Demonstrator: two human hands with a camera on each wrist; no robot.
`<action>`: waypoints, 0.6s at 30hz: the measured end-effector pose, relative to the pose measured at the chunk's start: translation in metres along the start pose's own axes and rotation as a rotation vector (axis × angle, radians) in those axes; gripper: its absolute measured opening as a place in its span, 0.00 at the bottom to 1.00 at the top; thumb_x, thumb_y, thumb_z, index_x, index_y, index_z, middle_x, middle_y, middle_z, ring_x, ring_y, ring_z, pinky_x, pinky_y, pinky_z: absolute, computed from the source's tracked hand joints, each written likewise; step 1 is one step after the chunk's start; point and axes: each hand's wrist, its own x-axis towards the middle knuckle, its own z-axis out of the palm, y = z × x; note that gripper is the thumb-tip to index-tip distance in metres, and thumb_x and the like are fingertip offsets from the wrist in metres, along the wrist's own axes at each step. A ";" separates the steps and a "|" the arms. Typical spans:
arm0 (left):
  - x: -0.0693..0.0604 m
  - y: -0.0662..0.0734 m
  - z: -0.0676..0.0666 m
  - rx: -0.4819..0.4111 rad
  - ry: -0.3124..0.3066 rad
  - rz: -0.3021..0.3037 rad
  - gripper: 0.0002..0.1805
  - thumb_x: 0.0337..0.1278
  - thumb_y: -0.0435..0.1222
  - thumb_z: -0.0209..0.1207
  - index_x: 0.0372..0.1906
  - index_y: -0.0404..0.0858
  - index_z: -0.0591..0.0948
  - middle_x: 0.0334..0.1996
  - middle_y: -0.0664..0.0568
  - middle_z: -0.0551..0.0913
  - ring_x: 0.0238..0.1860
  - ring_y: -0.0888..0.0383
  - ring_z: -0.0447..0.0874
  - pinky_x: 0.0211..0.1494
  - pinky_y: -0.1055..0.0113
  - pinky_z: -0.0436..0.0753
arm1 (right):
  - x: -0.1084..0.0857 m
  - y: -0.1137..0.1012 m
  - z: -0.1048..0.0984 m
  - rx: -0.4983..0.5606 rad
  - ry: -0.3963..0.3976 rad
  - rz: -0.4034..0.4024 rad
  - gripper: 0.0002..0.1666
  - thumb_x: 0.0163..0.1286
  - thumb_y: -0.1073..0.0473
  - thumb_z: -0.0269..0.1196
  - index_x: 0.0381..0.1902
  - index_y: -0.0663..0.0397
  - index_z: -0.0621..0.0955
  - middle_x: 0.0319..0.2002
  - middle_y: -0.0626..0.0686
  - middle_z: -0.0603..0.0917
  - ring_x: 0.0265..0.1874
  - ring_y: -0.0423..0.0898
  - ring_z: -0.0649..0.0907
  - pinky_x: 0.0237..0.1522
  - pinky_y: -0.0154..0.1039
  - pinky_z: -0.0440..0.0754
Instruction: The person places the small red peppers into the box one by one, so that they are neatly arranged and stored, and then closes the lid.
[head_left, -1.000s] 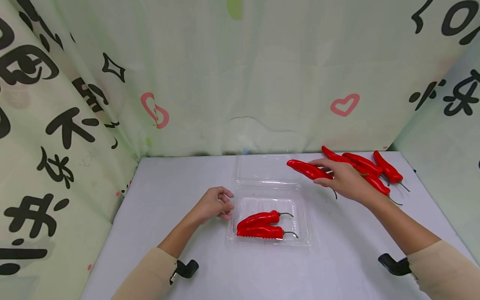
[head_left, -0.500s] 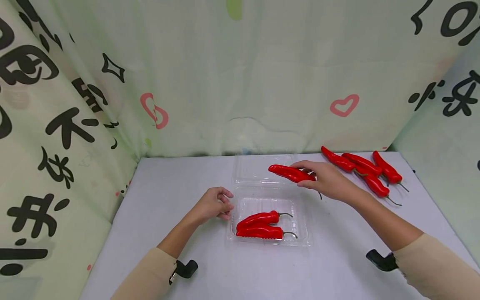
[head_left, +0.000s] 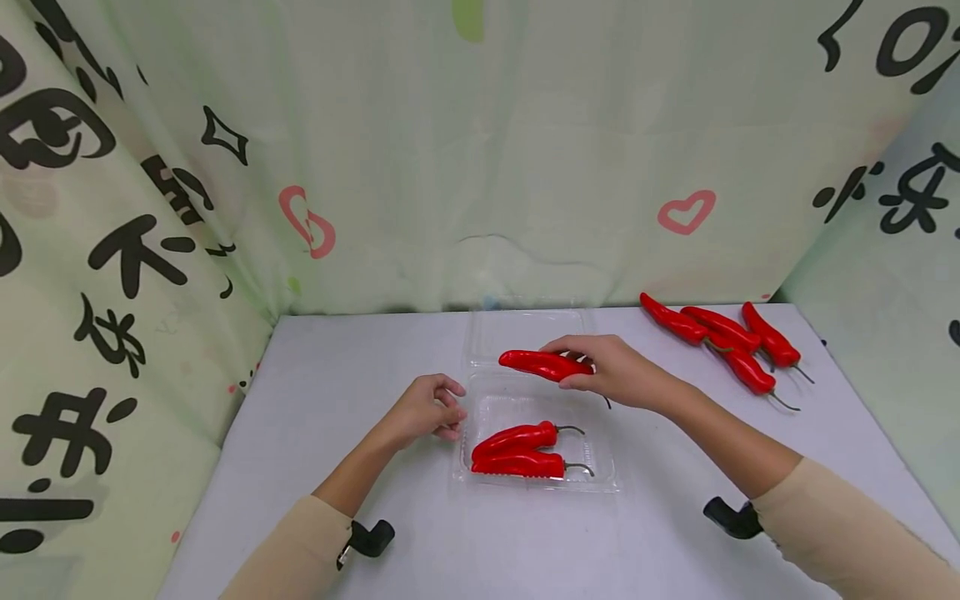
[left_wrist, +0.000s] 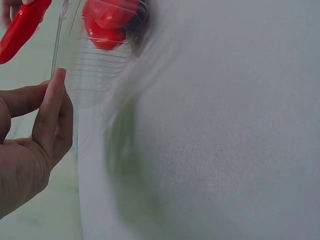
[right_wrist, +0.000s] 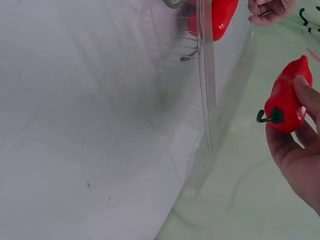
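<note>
My right hand (head_left: 622, 373) holds a red chili pepper (head_left: 531, 363) between thumb and fingers, above the back part of an open clear plastic box (head_left: 551, 408). The right wrist view shows the pepper's green stem end (right_wrist: 276, 115) towards that camera. Two red peppers (head_left: 517, 464) lie side by side in the box, stems to the right. At the box's left side, my left hand (head_left: 423, 412) pinches the rim. In the left wrist view, thumb and fingertips (left_wrist: 59, 77) meet at the clear edge.
The box's clear lid (head_left: 528, 332) lies folded back towards the curtain. Several more red peppers (head_left: 750, 371) are grouped at the table's back right corner. A printed curtain (head_left: 420, 167) hangs behind the white table (head_left: 360, 346) and along its sides.
My right hand has carried the pepper leftward and a little nearer, from beside the pepper group to above the box. The left hand has stayed at the rim.
</note>
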 end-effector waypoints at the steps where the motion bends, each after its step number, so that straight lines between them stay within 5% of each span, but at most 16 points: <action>1: 0.000 0.000 0.000 0.002 0.000 0.002 0.19 0.64 0.26 0.65 0.57 0.28 0.77 0.36 0.42 0.79 0.25 0.55 0.85 0.32 0.64 0.90 | 0.002 -0.001 0.002 0.011 -0.009 -0.003 0.30 0.66 0.58 0.73 0.66 0.45 0.80 0.51 0.49 0.86 0.48 0.48 0.84 0.44 0.36 0.88; 18: -0.003 0.004 0.000 0.008 0.005 -0.004 0.19 0.64 0.26 0.65 0.57 0.28 0.76 0.36 0.42 0.79 0.25 0.55 0.86 0.32 0.65 0.90 | 0.019 -0.009 0.038 0.058 -0.109 -0.043 0.29 0.66 0.60 0.73 0.65 0.47 0.81 0.54 0.49 0.86 0.50 0.45 0.82 0.46 0.33 0.88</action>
